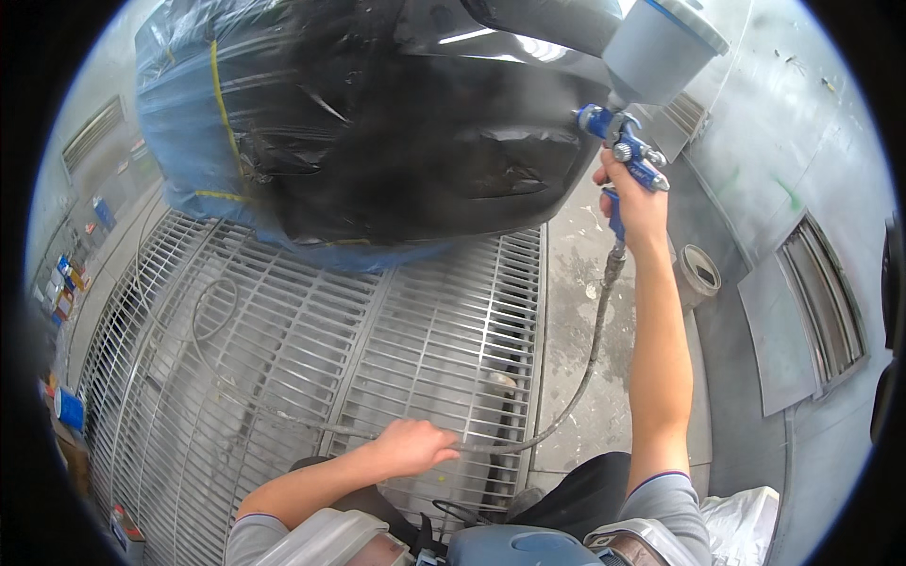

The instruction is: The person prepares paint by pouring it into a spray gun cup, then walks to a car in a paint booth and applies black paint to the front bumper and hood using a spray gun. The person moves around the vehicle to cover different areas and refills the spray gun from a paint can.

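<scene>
My right hand (634, 200) is raised at the upper right, its fingers wrapped round the grip of a blue paint spray gun (596, 121). A pale grey paint cup (663, 58) sits on top of the gun. The nozzle points left at the glossy black corner of a car body (453, 156), apart from it. From the gun's grip a dirty air hose (578, 389) hangs down and curves left to my left hand (412, 446), which is closed round it low in front of me. Translucent blue masking film (179, 113) with yellow tape covers the car's left part.
Under the car lies a metal floor grating (311, 354), with more hose (195, 325) looped across it. A bucket (698, 271) stands by the right wall, near a louvred vent (823, 300). Several cans and bottles (64, 278) line the left side. White plastic sheeting (746, 524) lies at lower right.
</scene>
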The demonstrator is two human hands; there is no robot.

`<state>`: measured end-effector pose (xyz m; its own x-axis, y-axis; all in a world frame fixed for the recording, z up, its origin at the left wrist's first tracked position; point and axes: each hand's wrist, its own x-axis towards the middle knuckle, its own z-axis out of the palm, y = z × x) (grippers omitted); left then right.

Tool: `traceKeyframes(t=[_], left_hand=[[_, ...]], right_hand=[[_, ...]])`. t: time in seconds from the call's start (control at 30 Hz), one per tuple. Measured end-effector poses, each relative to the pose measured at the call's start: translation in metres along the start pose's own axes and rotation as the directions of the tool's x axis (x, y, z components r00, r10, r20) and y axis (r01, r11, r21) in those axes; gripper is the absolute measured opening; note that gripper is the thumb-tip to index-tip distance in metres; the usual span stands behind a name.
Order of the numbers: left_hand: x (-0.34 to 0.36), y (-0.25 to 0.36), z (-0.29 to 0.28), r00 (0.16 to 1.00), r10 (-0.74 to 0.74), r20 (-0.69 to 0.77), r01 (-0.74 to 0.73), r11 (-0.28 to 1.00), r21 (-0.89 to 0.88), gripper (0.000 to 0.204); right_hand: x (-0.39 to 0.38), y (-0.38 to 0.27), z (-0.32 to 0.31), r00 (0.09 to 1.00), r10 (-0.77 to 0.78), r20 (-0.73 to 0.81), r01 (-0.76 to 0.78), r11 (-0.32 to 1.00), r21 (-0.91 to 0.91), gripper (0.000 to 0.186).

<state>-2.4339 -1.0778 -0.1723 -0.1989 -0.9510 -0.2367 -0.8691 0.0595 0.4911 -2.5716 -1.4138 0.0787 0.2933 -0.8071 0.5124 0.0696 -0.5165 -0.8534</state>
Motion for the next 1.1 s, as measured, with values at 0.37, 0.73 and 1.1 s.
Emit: traceKeyframes(t=[0.37,0.73,1.1], left_hand=[[0.039,0.014,0.018,0.99,-0.105,-0.091,0.105,0.994,-0.001,0.044],[0.026,-0.022,0.054,0.991,-0.126,0.046,0.127,0.992,-0.016,0.041],[-0.031,-0.059,0.053,0.977,-0.193,0.087,0.198,0.979,-0.045,0.038]], right_hand=[[0.057,0.055,-0.117,0.933,-0.062,-0.354,0.003,0.986,-0.164,0.032],[-0.02,0.072,-0.012,0.943,-0.172,-0.284,0.117,0.972,-0.202,0.019],[-0.107,0.008,0.188,0.933,-0.346,0.1,0.352,0.934,-0.056,0.028]])
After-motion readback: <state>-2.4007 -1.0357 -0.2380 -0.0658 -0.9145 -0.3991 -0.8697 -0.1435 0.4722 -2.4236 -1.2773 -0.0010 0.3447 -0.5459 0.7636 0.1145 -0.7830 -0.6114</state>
